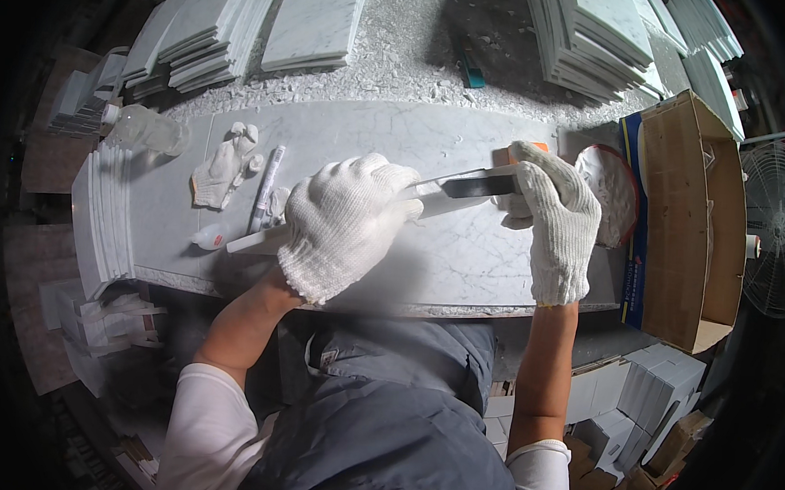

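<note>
Both my hands wear white knitted gloves. My left hand [349,221] is closed around a narrow white stone strip [256,240], whose near end sticks out at the lower left. In my right hand [561,220] is a flat dark blade-like tool [477,188], pinched at its right end; its exact kind cannot be made out. The tool lies along the strip's right part, between the two hands. Beneath them is a grey-veined marble slab [462,266]. An orange piece [529,149] shows partly behind my right hand.
Spare glove [225,167], printed tube [268,188], small bottle [208,236] and clear jug [153,129] lie left. Red-rimmed container of white paste [610,199] and open cardboard box [678,220] stand right. Marble tile stacks [313,23] and teal-ended tool [472,74] are behind; fan [777,230] far right.
</note>
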The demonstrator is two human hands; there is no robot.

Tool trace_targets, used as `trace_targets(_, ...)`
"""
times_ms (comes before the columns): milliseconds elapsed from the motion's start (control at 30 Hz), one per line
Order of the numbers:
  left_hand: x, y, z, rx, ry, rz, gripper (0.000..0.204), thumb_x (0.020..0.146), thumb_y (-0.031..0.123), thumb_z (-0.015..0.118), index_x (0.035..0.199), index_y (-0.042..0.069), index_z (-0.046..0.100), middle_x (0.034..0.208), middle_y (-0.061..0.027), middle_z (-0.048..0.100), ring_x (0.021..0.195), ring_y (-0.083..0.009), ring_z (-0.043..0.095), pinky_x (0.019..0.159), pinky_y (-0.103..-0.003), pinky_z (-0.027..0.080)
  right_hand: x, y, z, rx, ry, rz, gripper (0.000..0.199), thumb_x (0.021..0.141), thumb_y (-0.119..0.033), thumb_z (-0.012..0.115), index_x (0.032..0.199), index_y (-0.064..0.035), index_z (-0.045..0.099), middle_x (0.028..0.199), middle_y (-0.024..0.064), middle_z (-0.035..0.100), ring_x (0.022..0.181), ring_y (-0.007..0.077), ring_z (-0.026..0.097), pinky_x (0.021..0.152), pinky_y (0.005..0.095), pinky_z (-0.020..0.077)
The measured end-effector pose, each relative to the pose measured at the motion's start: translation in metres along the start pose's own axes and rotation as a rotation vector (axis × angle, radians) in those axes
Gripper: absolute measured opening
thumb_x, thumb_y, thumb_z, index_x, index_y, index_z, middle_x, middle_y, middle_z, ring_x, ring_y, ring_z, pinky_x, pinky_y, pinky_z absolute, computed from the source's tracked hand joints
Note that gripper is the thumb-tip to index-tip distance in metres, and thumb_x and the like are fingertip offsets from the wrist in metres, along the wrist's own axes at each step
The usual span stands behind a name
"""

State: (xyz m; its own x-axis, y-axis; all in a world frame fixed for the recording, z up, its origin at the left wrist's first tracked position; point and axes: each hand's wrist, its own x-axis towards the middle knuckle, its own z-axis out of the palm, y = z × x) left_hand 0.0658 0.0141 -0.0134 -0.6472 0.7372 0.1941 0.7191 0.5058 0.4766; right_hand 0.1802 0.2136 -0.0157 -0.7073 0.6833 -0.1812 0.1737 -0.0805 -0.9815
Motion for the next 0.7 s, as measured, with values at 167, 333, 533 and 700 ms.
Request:
trace_targets(167,0.001,0.002,-0.002,-0.034,-0.037,-0.045,0.03,0.081,0.02,0.082,0.107,0.006,0.076,0.093,-0.0115,0.072,0.086,-0.032,0.07,0.081,-0.041,0.055,0.001,0.01,-0.018,0.037,0.131,-0.03,0.033,0.099,-0.015,0.07,0.127,0.0026,0.071,0.106,0.0138,0.076,0.073,0.0119,0.071,0.058,0.0222,0.0584)
trace_targets(333,0.002,0.001,-0.003,-0.044,-0.009,-0.008,0.03,0.08,0.017,0.082,0.107,0.005,0.076,0.092,-0.0121,0.072,0.085,-0.0315,0.07,0.081,-0.041,0.055,-0.004,0.019,-0.032,0.211,0.293,-0.046,0.034,0.101,-0.014,0.068,0.13,0.0044,0.068,0.097,0.0113,0.076,0.069,0.0103,0.068,0.058,0.0211,0.0562)
trace_targets(533,0.002,0.001,-0.001,-0.039,-0.021,-0.033,0.029,0.081,0.016,0.081,0.107,0.006,0.076,0.091,-0.0115,0.071,0.084,-0.0309,0.07,0.08,-0.041,0.054,-0.023,0.021,-0.009,0.32,0.065,0.01,0.036,0.102,-0.014,0.067,0.132,0.0051,0.065,0.09,0.0088,0.07,0.062,0.0082,0.061,0.049,0.0214,0.0533)
trace_targets(700,0.001,0.002,-0.002,0.015,-0.005,-0.002,0.032,0.079,0.013,0.08,0.11,0.008,0.075,0.092,-0.0101,0.071,0.082,-0.0298,0.069,0.08,-0.041,0.054,-0.027,0.014,0.014,0.23,0.023,0.083,0.04,0.101,-0.023,0.068,0.13,0.0041,0.068,0.099,0.011,0.075,0.077,0.0131,0.068,0.062,0.0248,0.0582)
